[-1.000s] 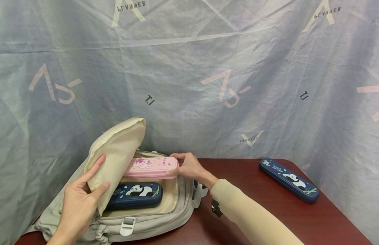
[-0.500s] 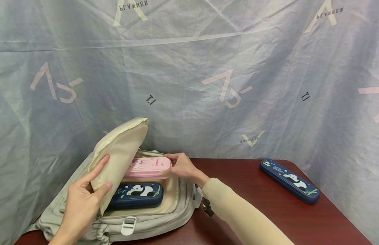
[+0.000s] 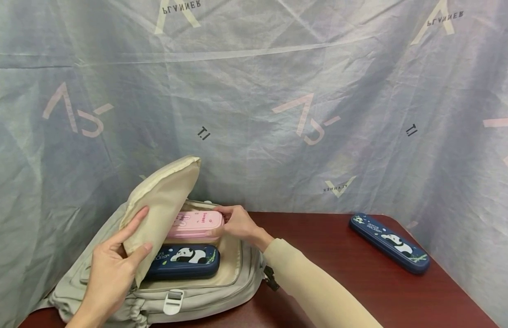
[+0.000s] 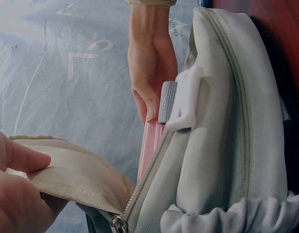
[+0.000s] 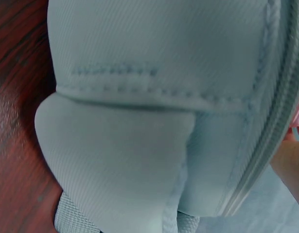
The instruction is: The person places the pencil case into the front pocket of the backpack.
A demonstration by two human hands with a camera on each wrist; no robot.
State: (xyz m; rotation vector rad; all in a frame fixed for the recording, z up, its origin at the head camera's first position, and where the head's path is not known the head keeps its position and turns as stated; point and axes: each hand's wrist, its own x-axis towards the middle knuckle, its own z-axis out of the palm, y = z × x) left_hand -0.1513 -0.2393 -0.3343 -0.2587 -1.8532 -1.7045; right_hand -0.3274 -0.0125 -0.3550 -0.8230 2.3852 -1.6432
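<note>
Pink and half hidden, the pencil case (image 3: 195, 224) sits at lower left of the frame, its left end covered by the beige flap (image 3: 161, 205) of the grey backpack (image 3: 204, 291). Inside the open backpack a navy panda case (image 3: 184, 261) lies just below it. The right hand (image 3: 235, 223) has its grip curled on the pink case's right end; the left hand (image 3: 114, 269) pinches the flap, holding it up. Since a second ago the pink case has slid further leftward under the flap. A second navy panda case (image 3: 388, 243) lies on the bench (image 3: 340, 282), lower right.
</note>
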